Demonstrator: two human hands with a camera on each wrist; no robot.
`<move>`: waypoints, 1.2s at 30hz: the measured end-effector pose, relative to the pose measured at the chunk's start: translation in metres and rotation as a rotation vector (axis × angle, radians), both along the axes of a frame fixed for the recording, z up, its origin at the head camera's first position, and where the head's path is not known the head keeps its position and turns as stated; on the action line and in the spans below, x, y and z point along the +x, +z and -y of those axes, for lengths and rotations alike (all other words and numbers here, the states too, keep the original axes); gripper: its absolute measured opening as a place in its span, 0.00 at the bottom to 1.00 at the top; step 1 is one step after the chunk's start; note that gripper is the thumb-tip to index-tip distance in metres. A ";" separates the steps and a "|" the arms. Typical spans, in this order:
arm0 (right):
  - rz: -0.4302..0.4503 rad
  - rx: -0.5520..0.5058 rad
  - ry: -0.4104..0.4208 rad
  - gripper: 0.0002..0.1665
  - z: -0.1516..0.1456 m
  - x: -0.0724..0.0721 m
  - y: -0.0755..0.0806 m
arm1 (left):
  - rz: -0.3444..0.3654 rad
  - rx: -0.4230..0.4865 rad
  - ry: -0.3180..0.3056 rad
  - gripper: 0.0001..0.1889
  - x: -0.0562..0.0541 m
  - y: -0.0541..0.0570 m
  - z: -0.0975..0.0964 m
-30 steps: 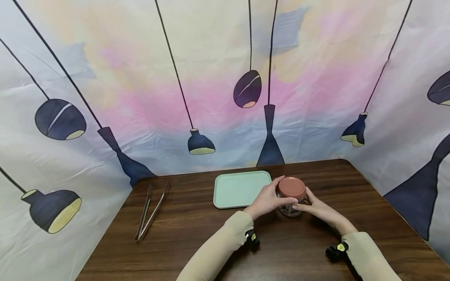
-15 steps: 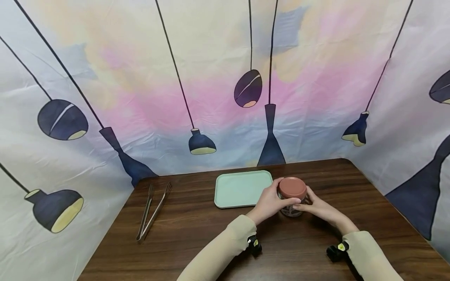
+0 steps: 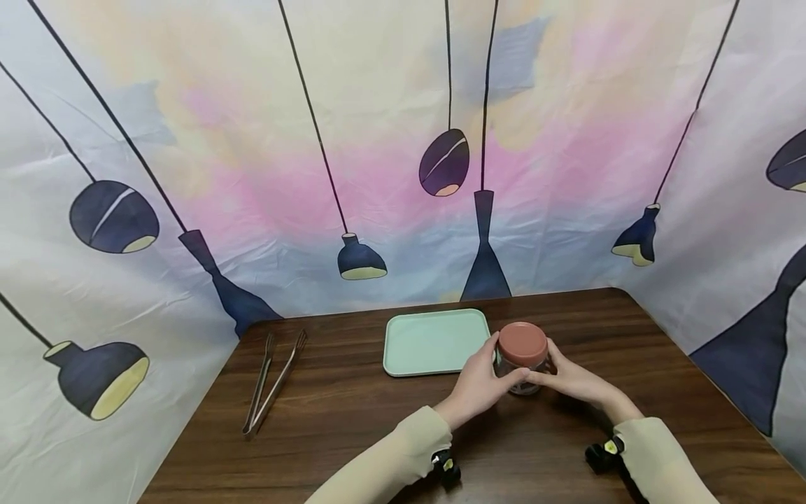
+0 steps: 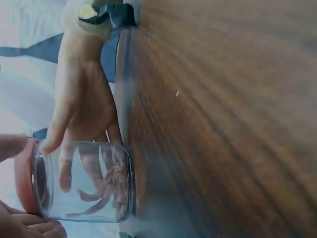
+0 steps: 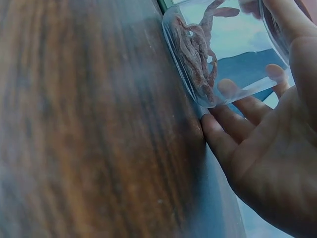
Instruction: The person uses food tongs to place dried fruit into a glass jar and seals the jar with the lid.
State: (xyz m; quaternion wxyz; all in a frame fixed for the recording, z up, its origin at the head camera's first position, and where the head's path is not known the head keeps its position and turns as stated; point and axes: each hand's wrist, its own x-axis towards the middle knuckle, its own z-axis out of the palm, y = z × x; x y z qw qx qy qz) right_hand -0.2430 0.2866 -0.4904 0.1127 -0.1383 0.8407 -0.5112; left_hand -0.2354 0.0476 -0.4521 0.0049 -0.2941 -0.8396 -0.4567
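Note:
A clear jar (image 4: 94, 181) with a reddish-pink lid (image 3: 522, 341) stands upright on the table, right of centre. Brownish, wrinkled strips (image 5: 195, 62) lie at its bottom. My left hand (image 3: 474, 386) grips the lid from the left, its thumb in front and its fingers reaching round the far side. On the right, my right hand (image 3: 578, 381) holds the jar's body, thumb across the front near the lid. In the left wrist view its fingers show through the glass. Both thumbs meet in front of the jar.
A mint-green tray (image 3: 434, 343) lies just left of the jar, near the table's back edge. Metal tongs (image 3: 271, 392) rest spread on the left of the brown wooden table (image 3: 340, 434). Behind hangs a cloth (image 3: 378, 175) printed with lamps.
Over the last half second my left hand and wrist have shifted slightly toward me, the thumb sliding left and down along the jar's front. My right hand stays nearly still.

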 end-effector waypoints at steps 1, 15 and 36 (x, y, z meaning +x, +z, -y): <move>0.008 0.003 -0.007 0.63 0.000 0.000 0.000 | -0.019 -0.015 0.006 0.41 0.002 0.001 0.002; 0.047 -0.047 -0.037 0.64 0.002 0.001 -0.004 | -0.162 -0.176 -0.052 0.46 -0.037 0.002 0.007; 0.017 -0.113 -0.028 0.63 0.001 -0.001 -0.001 | -0.029 -0.115 0.001 0.54 -0.037 0.003 -0.036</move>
